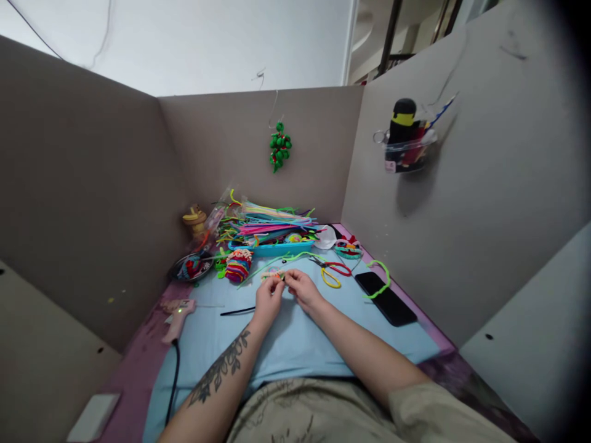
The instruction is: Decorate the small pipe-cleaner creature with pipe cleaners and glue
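The left hand (pixel 269 295) and right hand (pixel 301 289) are close together over the blue cloth (pixel 314 347). Both pinch a small dark bit (pixel 283 279) with their fingertips, too tiny to name. A little bright thing (pixel 271 272) is just past the left hand. Scissors (pixel 325 266) lie near the right. A clear cup (pixel 409 155) on the wall has a pink label (pixel 390 166), too small to read.

My left hand (pixel 268 296) and right hand (pixel 303 291) meet, fingertips pinching a tiny piece (pixel 283 279) | red-and-yellow-handled scissors (pixel 325 266) near my right | pink glue gun (pixel 181 314) leftward | green pipe cleaner (pixel 388 279) across smartphone (pixel 393 305)
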Available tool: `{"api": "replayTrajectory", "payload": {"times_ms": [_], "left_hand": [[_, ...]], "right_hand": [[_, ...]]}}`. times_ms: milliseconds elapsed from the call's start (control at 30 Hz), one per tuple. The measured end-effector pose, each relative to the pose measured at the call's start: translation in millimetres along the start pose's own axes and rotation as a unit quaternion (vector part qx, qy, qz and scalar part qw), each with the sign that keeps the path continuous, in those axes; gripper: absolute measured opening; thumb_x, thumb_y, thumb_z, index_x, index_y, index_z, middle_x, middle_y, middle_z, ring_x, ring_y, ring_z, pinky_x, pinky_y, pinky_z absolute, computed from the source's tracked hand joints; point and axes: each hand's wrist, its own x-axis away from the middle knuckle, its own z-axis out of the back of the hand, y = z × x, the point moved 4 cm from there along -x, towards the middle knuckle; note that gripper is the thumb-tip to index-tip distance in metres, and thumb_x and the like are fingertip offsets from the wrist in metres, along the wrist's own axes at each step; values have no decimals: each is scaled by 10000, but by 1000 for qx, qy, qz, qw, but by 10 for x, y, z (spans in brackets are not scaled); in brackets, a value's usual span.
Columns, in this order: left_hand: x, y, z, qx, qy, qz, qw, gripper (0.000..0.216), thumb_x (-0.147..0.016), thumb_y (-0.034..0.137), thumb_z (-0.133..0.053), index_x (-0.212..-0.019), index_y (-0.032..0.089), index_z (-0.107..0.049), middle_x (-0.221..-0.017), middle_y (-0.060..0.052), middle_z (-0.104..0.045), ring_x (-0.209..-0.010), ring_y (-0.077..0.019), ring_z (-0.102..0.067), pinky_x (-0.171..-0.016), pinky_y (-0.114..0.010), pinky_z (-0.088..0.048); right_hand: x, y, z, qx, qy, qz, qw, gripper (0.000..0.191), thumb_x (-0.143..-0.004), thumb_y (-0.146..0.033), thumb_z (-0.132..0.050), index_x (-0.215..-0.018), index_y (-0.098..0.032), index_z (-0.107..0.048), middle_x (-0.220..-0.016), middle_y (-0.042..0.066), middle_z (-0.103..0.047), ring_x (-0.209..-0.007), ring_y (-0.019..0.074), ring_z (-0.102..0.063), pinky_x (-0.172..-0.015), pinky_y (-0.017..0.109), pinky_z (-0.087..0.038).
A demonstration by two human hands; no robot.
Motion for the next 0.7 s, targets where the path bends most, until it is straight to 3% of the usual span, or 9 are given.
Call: {"api": "replayTrajectory", "payload": {"times_ms": [100, 233, 433, 700], "left_hand": [[-33, -75, 61, 29, -1, 44, 999, 218, -745, 352, -522, -637, 164, -546, -602, 9, -499, -586, -126, -439, -566, -236, -331], [-66, -158, 99, 87, -30, 110, 990, 235, -707, 361, -542, -589, 159, -526, -529, 34, -438, -523, -104, -390, -523, -227, -279], [-38, -194, 65, 155, -106, 181, 965, 184, -675, 317, -555, -603, 149, -536, -476, 50, -416, -474, -86, -339, -484, -224, -209], [-24, -222, 35, 215, -128, 194, 948, 186, -664, 300, -554, -565, 148, -517, -467, 42, -432, -460, -80, -350, -468, -226, -203]], "right_hand": [[6, -181, 91, 146, -6, 82, 986, 185, -704, -325, -625, -811, -174, -634, -760, 25, -611, -635, 125, -514, -581, 246, -417], [43, -381, 169, 296, -34, 202, 933, 198, -742, -228, -603, -926, -212, -674, -866, 46, -609, -777, 160, -539, -653, 269, -440], [109, -428, 132, 333, -93, 274, 897, 179, -773, -216, -609, -937, -232, -681, -864, 49, -634, -825, 170, -566, -712, 298, -462], [139, -410, 76, 355, -100, 322, 872, 121, -783, -208, -610, -864, -233, -696, -781, 28, -692, -757, 168, -609, -765, 328, -458]]}}
